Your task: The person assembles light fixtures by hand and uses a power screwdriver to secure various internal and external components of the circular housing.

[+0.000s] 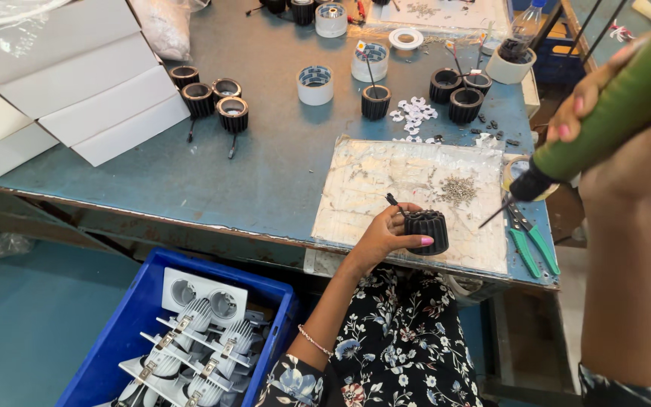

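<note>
My left hand (386,234) grips a black ribbed round housing (426,231) on the taped work mat (386,181) near the table's front edge. A short black wire sticks up from the housing by my fingers. My right hand (604,113) is raised at the right, closed around a green electric screwdriver (619,105). Its thin bit (495,217) points down-left and ends just right of the housing, apart from it. A small pile of screws (457,188) lies on the mat beyond the housing.
Several black housings (212,102), white cylinders (316,84) and small white parts (414,113) stand on the blue-grey table (265,166). Green-handled pliers (529,241) lie at the right edge. White boxes (77,83) sit left. A blue crate (129,324) of white fixtures is on the floor.
</note>
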